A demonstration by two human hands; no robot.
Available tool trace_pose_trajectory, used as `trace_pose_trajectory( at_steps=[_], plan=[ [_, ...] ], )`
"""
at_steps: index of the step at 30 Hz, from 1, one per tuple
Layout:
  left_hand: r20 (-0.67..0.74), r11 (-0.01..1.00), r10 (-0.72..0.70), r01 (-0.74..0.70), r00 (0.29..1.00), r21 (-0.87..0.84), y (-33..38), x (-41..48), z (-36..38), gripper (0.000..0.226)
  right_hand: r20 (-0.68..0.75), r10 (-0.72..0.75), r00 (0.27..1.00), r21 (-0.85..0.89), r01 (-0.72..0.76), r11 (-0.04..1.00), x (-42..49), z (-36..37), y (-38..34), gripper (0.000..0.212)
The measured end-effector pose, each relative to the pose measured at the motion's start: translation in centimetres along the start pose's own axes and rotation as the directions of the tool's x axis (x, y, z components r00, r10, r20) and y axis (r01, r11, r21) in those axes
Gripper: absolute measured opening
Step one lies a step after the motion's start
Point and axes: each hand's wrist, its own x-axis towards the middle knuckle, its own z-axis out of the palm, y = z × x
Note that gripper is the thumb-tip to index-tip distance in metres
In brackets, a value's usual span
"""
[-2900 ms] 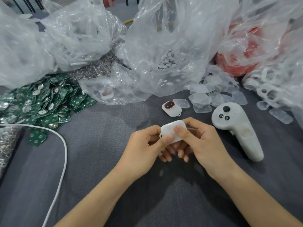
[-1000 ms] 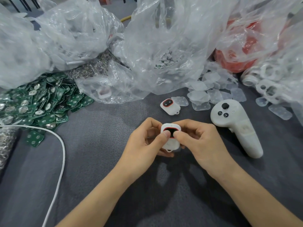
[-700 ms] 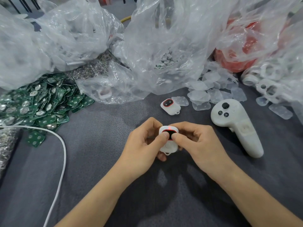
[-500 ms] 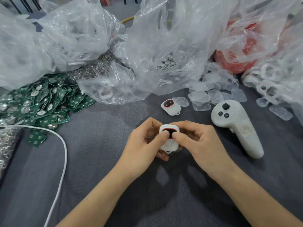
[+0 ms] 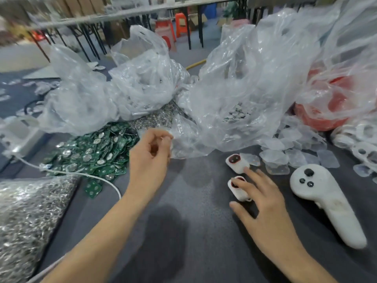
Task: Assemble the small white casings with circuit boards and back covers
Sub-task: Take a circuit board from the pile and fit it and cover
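Note:
A small white casing with a red-rimmed dark window (image 5: 237, 188) lies on the grey mat, and the straight fingers of my right hand (image 5: 263, 205) rest on it. A second, similar casing (image 5: 236, 163) lies just beyond it. My left hand (image 5: 150, 158) hovers by the edge of a clear plastic bag (image 5: 195, 139), its fingers loosely curled with nothing visible in them; it is blurred. Green circuit boards (image 5: 91, 152) are heaped on the left. Clear back covers (image 5: 285, 158) lie scattered on the right.
A white handheld controller (image 5: 318, 199) lies to the right of my right hand. Large crumpled plastic bags (image 5: 255, 88) fill the back, one holding red parts (image 5: 326, 111). A bag of shiny metal pieces (image 5: 26, 211) sits front left, and a white cable (image 5: 71, 173) crosses beside it.
Both hands have let go of the casing they were holding together; it now lies on the mat under my right fingers. My left hand has moved up and left toward the bag. The view has tilted up.

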Motion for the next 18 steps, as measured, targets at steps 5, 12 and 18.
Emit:
trace_pose_trajectory(
  at_steps=[5,12,18],
  plan=[
    [-0.138,0.916,0.171,-0.106,0.975,0.386,2.7,11.1,-5.3,0.013,-0.041,-0.213,0.976,-0.047,0.211,0.976,0.7,0.8,0.5,0.045],
    [0.630,0.676,0.477,-0.714,0.613,0.183,11.3,10.0,3.7,0.021,0.060,-0.245,0.968,-0.161,0.251,0.954,1.4,1.5,0.3,0.056],
    [0.710,0.674,0.443,-0.726,0.546,0.138,16.4,10.3,19.4,0.028,0.207,-0.160,0.965,-0.344,0.225,0.912,2.5,0.0,0.6,0.051]
  ],
)
